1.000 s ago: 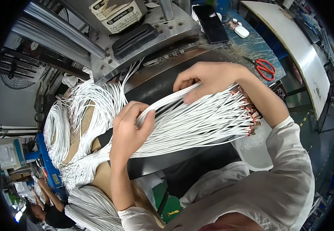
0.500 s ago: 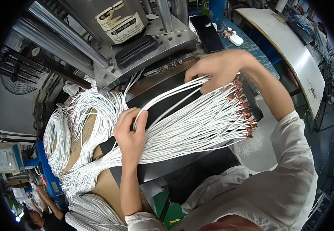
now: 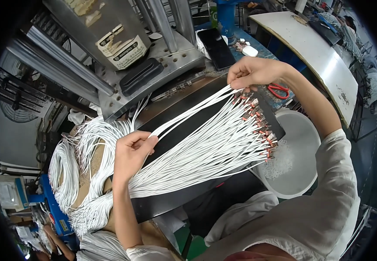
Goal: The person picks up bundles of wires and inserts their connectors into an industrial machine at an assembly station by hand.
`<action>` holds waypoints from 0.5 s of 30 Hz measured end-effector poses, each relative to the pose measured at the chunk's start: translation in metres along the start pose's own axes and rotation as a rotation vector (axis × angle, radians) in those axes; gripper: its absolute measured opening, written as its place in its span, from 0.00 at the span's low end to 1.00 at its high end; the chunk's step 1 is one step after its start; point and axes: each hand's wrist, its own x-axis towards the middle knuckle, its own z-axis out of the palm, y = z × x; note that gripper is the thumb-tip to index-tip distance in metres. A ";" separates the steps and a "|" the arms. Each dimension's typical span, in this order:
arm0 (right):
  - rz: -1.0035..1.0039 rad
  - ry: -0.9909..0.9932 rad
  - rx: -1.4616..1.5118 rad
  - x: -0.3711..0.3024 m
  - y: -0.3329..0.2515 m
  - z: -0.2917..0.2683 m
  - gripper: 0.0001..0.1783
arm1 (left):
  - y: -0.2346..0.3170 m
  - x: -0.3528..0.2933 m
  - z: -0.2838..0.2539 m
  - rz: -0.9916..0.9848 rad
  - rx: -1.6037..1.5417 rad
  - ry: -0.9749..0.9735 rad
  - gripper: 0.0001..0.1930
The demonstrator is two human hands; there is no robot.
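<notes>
Workshop machinery crowds a black work surface, where you hold a few white cables nearly straight above it. Your left hand pinches them between thumb and curled fingers; your right hand grips them near their far end. Just beside them, a larger fan of white strands lies spread, its red-and-copper tips toward a pale basin. Behind sits a black phone.
</notes>
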 end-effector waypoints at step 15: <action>-0.351 0.057 0.275 0.056 -0.001 0.025 0.36 | 0.051 0.048 0.171 -0.079 -0.708 -0.411 0.11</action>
